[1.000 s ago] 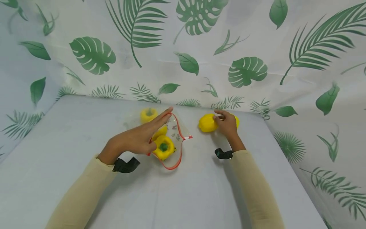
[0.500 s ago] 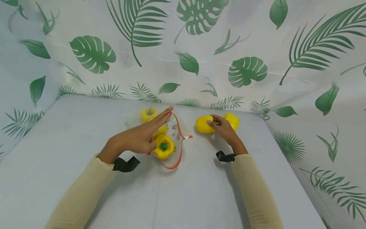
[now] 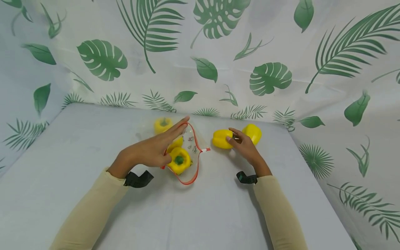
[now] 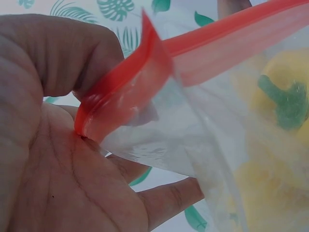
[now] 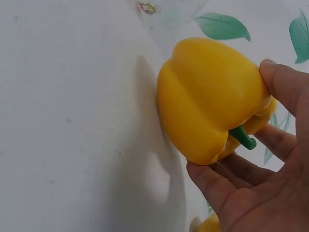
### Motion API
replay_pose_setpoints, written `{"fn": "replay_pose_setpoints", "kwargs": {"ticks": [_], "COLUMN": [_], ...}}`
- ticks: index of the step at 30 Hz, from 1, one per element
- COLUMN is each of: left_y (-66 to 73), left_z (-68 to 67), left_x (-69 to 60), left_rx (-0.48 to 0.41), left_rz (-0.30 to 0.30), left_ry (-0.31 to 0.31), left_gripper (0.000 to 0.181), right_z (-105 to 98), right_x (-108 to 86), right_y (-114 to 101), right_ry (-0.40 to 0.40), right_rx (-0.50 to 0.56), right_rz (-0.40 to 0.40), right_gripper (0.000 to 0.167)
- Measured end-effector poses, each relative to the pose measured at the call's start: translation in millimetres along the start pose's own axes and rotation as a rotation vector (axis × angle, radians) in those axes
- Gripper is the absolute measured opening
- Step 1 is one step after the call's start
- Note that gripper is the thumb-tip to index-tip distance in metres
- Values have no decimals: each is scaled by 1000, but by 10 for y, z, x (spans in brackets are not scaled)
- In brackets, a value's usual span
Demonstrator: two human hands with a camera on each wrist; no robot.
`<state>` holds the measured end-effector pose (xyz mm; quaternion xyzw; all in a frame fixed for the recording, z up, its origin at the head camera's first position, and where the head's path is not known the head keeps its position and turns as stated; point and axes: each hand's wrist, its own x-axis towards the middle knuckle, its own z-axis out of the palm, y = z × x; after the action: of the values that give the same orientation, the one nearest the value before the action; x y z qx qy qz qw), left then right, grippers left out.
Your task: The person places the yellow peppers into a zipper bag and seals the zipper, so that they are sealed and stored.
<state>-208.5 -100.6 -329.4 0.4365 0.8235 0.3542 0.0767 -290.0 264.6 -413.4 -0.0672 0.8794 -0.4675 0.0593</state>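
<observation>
A clear zip bag with a red rim point(image 3: 189, 183) lies on the table, its mouth spread toward the right. My left hand point(image 3: 149, 151) holds the near-left edge of that mouth, thumb hooked over the red rim point(image 4: 130, 79), other fingers stretched along the bag. Inside the bag are yellow bell peppers; one with a green stem point(image 3: 179, 160) sits at the mouth. My right hand point(image 3: 246, 146) grips another yellow bell pepper point(image 3: 222, 139) between thumb and fingers around its stem end. In the right wrist view this bell pepper point(image 5: 207, 96) is tilted, its green stem facing the palm.
One more yellow bell pepper point(image 3: 252, 134) rests on the table just behind the right hand. The white-covered table point(image 3: 200, 215) meets a leaf-printed cloth wall point(image 3: 168, 80) at the back and sides.
My right hand has taken hold of the bell pepper and moved it slightly left and nearer, away from the other loose one. The left hand and bag stay in place.
</observation>
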Motion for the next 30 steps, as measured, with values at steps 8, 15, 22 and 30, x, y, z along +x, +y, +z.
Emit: {"fn": "replay_pose_setpoints", "kwargs": {"ticks": [8,15,22,30], "left_y": [11,7,-2,0], "left_z": [-5,-5,2,6], "left_x": [0,-1,-4,-2], "left_rx": [3,21,21,31], "left_rz": [-7,7,12,3], "left_ry": [-2,-2,6,5], "left_gripper": [94,92,94,93], "right_z": [58,71,52,60], "right_x": [-93,-213,-367,-543], "right_y": [-89,-237,-461,-716], "right_ry": [10,35,73,98], "right_rx": [54,89,158,246], "right_rz": [-26,-101,-262,-417], "right_gripper": [62,60,56,51]}}
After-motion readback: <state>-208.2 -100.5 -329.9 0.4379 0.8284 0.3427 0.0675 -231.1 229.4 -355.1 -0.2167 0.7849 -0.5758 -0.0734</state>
